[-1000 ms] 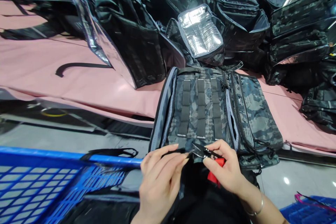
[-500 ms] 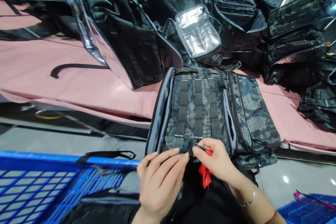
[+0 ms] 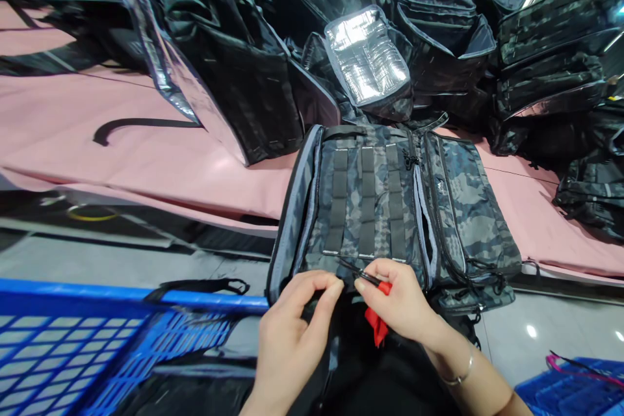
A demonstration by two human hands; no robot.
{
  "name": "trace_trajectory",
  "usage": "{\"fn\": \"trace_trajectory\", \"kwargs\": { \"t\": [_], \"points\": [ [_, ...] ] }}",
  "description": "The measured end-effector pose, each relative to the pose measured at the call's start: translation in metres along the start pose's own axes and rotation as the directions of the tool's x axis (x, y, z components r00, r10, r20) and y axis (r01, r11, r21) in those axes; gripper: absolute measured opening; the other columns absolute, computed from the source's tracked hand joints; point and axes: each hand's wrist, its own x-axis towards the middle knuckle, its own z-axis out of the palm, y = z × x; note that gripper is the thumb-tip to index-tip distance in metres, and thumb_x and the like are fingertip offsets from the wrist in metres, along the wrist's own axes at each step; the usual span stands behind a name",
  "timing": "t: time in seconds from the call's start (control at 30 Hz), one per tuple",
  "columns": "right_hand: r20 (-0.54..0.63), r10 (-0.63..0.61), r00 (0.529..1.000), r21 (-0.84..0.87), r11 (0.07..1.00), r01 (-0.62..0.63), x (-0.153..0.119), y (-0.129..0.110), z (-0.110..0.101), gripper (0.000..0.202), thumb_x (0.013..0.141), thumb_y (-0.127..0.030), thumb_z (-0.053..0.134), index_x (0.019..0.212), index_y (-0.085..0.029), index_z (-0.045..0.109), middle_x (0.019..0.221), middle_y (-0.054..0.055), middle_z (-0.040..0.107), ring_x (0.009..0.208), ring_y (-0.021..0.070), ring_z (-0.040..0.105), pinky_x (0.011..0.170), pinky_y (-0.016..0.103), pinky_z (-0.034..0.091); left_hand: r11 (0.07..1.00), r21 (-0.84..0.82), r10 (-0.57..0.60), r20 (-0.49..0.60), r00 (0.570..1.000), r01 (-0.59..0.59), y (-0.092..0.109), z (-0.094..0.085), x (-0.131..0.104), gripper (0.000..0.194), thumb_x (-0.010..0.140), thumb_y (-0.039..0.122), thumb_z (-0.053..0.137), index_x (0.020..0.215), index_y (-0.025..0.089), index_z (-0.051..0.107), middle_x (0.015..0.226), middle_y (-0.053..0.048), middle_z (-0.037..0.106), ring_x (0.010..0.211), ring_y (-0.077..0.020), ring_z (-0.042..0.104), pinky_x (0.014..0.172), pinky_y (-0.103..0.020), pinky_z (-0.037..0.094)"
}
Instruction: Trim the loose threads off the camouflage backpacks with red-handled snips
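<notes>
The left hand has been curled closed, contents unclear; snips are clasped by the right hand off the counter's front edge.

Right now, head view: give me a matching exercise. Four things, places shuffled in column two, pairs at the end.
Things
1. black snips
2. large blue basket
3. silver bracelet
4. camouflage bag with three webbing strips

Places
A. around the right wrist
B. held in the right hand
C. lying across the near edge of the pink table
D. lower left of the picture

Pairs: 1-B, 2-D, 3-A, 4-C
</notes>
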Motion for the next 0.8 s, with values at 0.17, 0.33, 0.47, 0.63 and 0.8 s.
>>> {"fn": "trace_trajectory", "kwargs": {
  "t": [0.17, 0.33, 0.47, 0.63, 0.8],
  "points": [
    [-0.014, -0.033, 0.999, 0.012, 0.999, 0.033, 0.001, 0.001, -0.001, 0.014, 0.077, -0.024, 0.056, 0.067, -0.015, 0.053, 0.055, -0.006, 0.048, 0.049, 0.0058, 0.038, 0.047, 0.018, 0.031, 0.978, -0.12, -0.176, -0.059, 0.983, 0.168, -0.005, -0.004, 0.002, 0.023, 0.084, 0.038, 0.05, 0.097, 0.022, 0.06, 0.096, -0.003, 0.067, 0.091, -0.0171, 0.062, 0.086, -0.03, 0.048],
    [-0.007, -0.104, 0.995, 0.025, 0.994, 0.104, 0.003, -0.001, 0.0, 0.013, 0.077, -0.025, 0.058, 0.069, -0.015, 0.057, 0.058, -0.005, 0.052, 0.052, 0.0068, 0.042, 0.05, 0.018, 0.035, 0.989, -0.095, -0.088, 0.218, 0.972, 0.111, -0.013, -0.006, 0.009, 0.025, 0.08, 0.04, 0.052, 0.093, 0.023, 0.066, 0.103, -0.005, 0.066, 0.101, -0.02, 0.059, 0.094, -0.035, 0.044],
    [-0.079, -0.182, 0.98, -0.06, 0.982, 0.178, -0.003, -0.004, 0.001, 0.012, 0.078, -0.028, 0.059, 0.077, -0.016, 0.059, 0.064, -0.003, 0.058, 0.057, 0.0089, 0.05, 0.056, 0.02, 0.04, 0.958, -0.155, -0.221, 0.136, 0.966, 0.241, -0.014, -0.007, 0.013, 0.021, 0.071, 0.042, 0.062, 0.071, 0.021, 0.063, 0.085, -0.003, 0.066, 0.086, -0.0194, 0.06, 0.084, -0.032, 0.047],
    [-0.125, -0.491, 0.862, -0.34, 0.838, 0.428, -0.013, 0.0, -0.006, 0.027, 0.08, -0.027, 0.059, 0.105, -0.017, 0.053, 0.072, 0.0, 0.062, 0.056, 0.0105, 0.053, 0.055, 0.022, 0.044, 0.865, -0.314, -0.38, 0.099, 0.92, 0.391, -0.009, -0.011, 0.013, 0.024, 0.068, 0.042, 0.064, 0.066, 0.018, 0.061, 0.072, -0.001, 0.063, 0.069, -0.0147, 0.055, 0.066, -0.025, 0.046],
    [-0.05, -0.752, 0.658, -0.552, 0.57, 0.609, -0.009, 0.011, -0.012, 0.019, 0.083, -0.026, 0.058, 0.099, -0.016, 0.058, 0.064, 0.001, 0.061, 0.053, 0.0123, 0.053, 0.055, 0.024, 0.046, 0.792, -0.435, -0.425, 0.111, 0.898, 0.428, -0.004, -0.015, 0.013, 0.023, 0.067, 0.04, 0.067, 0.063, 0.017, 0.06, 0.065, 0.0, 0.059, 0.066, -0.0126, 0.05, 0.063, -0.023, 0.042]
  ]
}}
